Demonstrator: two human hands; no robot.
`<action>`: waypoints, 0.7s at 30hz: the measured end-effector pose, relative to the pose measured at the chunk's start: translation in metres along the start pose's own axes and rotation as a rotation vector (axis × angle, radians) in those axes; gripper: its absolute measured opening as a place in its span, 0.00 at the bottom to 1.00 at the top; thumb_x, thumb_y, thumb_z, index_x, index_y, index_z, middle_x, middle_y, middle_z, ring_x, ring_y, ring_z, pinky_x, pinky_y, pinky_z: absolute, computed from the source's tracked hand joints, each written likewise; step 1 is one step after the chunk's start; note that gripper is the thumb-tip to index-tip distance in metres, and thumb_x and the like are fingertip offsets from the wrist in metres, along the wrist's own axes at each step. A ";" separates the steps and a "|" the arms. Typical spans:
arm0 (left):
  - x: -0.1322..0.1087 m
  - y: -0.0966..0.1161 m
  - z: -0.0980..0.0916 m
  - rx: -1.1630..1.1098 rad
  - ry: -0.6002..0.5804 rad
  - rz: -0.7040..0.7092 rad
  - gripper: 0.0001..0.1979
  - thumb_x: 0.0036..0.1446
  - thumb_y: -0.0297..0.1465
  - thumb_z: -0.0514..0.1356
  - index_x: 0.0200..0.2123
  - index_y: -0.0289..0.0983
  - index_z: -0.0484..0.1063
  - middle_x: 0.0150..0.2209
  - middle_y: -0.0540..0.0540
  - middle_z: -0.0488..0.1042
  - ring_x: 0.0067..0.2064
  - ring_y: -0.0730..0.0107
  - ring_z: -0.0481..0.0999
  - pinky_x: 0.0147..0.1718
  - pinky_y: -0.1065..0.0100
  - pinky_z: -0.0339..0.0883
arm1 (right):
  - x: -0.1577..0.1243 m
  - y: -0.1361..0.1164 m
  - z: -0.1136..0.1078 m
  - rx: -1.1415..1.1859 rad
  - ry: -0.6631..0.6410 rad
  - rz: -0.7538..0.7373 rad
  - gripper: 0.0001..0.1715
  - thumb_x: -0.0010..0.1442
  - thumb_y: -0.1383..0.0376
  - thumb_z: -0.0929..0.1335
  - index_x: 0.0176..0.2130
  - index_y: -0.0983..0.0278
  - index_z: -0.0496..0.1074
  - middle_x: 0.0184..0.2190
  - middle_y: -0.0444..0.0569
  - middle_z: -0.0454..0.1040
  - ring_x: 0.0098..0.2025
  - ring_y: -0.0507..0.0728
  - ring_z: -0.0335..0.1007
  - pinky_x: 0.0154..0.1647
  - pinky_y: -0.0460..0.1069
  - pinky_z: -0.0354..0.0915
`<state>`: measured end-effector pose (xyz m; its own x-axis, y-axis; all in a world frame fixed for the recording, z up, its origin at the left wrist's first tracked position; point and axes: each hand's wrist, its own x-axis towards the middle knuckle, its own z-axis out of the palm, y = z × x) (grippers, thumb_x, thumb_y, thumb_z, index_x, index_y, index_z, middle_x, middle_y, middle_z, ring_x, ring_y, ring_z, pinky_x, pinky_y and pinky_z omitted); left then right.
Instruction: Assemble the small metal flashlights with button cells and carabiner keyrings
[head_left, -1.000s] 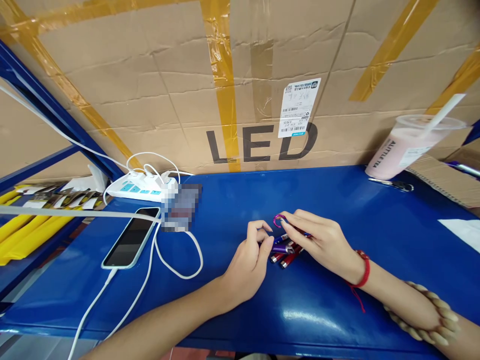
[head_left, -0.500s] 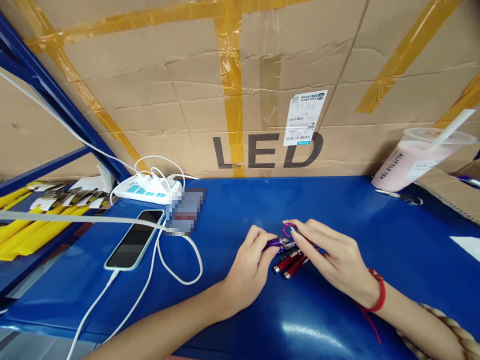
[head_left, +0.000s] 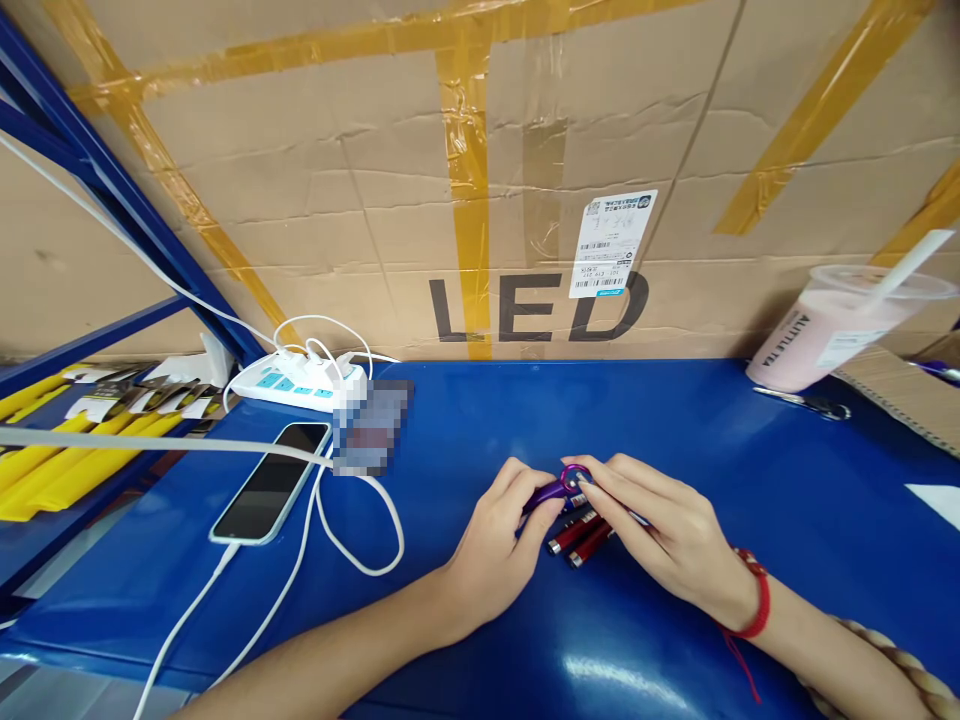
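Observation:
A slim purple metal tube (head_left: 547, 492), which looks like a small keychain flashlight, is pinched between the thumb and fingers of my left hand (head_left: 499, 540). At its right end is a purple ring (head_left: 576, 477), like a small carabiner. My right hand (head_left: 671, 535), with a red cord bracelet at the wrist, has thumb and fingertips closed on that ring. Under the hands lie two dark red metal tubes (head_left: 589, 548) with silver ends, side by side on the blue table. A blue piece shows behind them, mostly hidden by my fingers.
A white power strip (head_left: 300, 380) with cables stands at back left. Near it lie a charging phone (head_left: 274, 480) and a blurred flat item (head_left: 373, 428). At back right, a pink drink cup (head_left: 825, 330) leans by keys (head_left: 814, 403). A large cardboard box (head_left: 300, 200) walls the back.
The ring now sits against the end of the purple tube and shows more fully between my hands. Both hands stay closed in nearly the same place. The view has shifted slightly.

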<state>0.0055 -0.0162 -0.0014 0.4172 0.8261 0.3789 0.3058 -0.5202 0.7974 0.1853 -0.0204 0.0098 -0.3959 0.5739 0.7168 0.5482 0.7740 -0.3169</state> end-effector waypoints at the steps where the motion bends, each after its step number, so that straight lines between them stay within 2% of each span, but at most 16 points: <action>1: 0.000 0.000 0.000 -0.001 0.002 -0.006 0.07 0.63 0.29 0.50 0.39 0.37 0.67 0.35 0.48 0.67 0.37 0.70 0.68 0.38 0.69 0.65 | 0.000 0.001 0.000 -0.003 -0.006 -0.003 0.15 0.63 0.72 0.62 0.49 0.67 0.69 0.34 0.51 0.74 0.30 0.51 0.68 0.31 0.45 0.68; 7: 0.002 0.002 -0.003 -0.002 0.032 -0.039 0.07 0.63 0.29 0.50 0.39 0.37 0.68 0.35 0.47 0.69 0.37 0.70 0.69 0.39 0.69 0.65 | 0.000 0.002 -0.001 -0.011 -0.010 -0.005 0.15 0.62 0.71 0.62 0.49 0.65 0.70 0.30 0.50 0.74 0.27 0.51 0.68 0.27 0.46 0.68; 15: 0.003 0.004 -0.005 -0.013 0.062 -0.079 0.07 0.63 0.29 0.50 0.38 0.37 0.67 0.34 0.48 0.68 0.36 0.71 0.69 0.37 0.71 0.64 | 0.000 0.003 -0.001 -0.025 -0.007 -0.008 0.16 0.63 0.71 0.61 0.48 0.65 0.70 0.29 0.49 0.73 0.27 0.51 0.67 0.27 0.46 0.67; 21: 0.004 0.004 -0.005 -0.005 0.064 -0.066 0.07 0.63 0.29 0.51 0.38 0.36 0.68 0.34 0.48 0.68 0.35 0.71 0.68 0.37 0.71 0.64 | 0.000 0.004 -0.001 -0.038 0.029 -0.010 0.16 0.62 0.73 0.62 0.48 0.67 0.70 0.31 0.51 0.74 0.28 0.52 0.68 0.29 0.46 0.68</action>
<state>0.0038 -0.0143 0.0058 0.3411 0.8706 0.3544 0.3268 -0.4634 0.8237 0.1888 -0.0174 0.0090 -0.3805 0.5577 0.7377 0.5723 0.7686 -0.2858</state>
